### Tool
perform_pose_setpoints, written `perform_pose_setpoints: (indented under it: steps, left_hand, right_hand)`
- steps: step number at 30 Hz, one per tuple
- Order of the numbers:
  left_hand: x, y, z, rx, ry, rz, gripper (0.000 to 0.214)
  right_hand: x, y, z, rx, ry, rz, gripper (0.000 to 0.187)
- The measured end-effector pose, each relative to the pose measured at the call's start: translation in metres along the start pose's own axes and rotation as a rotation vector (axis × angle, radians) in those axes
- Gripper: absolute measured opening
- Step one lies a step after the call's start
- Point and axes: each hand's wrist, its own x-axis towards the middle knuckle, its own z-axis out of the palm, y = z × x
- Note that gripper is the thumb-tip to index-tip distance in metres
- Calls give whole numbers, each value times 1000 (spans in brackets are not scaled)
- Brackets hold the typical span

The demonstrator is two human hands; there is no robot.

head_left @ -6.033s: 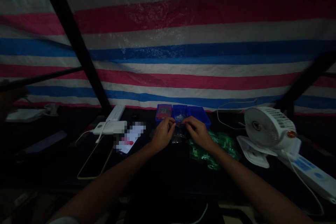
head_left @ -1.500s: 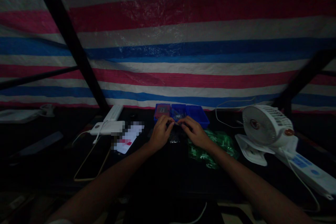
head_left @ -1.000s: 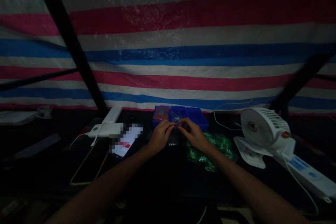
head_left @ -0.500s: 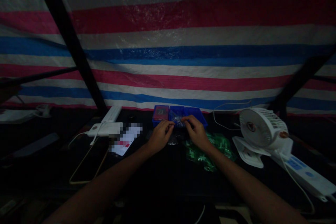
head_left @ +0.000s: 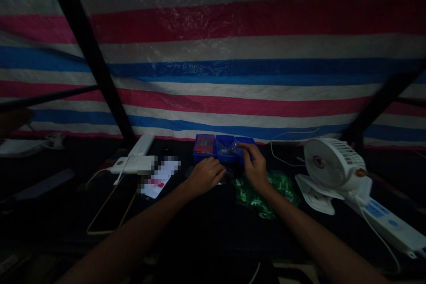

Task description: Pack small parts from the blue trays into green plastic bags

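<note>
Above the right side of a row of blue bins, my right hand (head_left: 255, 166) pinches a crinkled piece of clear plastic (head_left: 235, 147); its exact kind is too dim to tell. My left hand (head_left: 206, 175) is low in front of the bins, its fingers curled together. Whatever those fingers hold is hidden. Shiny, dark clear packets (head_left: 228, 176) lie beside its fingertips. The left blue bin (head_left: 204, 158) contains a reddish flat item (head_left: 204, 143). More clear plastic shows in the middle blue bin (head_left: 225, 159). Under my right wrist spreads a pile of green shiny packets (head_left: 254, 199).
To the right stand a white clip fan (head_left: 328, 164) and a white power strip (head_left: 389, 224). On the left lie a phone (head_left: 111, 208), a white power bank (head_left: 133, 165) with a cable, and a blurred-out phone screen (head_left: 156, 186). Another person's hand (head_left: 13, 120) shows at far left.
My hands have moved apart. The right one shifted right with the clear plastic, while the left one dropped slightly toward me and its fingers curled in.
</note>
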Motion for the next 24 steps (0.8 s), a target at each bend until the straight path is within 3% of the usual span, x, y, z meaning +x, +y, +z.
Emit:
perform_pose_setpoints:
  steps: [16, 24]
  left_hand:
    - [-1, 0, 2, 48, -71, -22, 27]
    - [-3, -3, 7, -2, -57, -46, 29]
  right_hand:
    - [0, 7, 2, -20, -2, 75, 21]
    - [2, 7, 1, -94, -7, 10, 25]
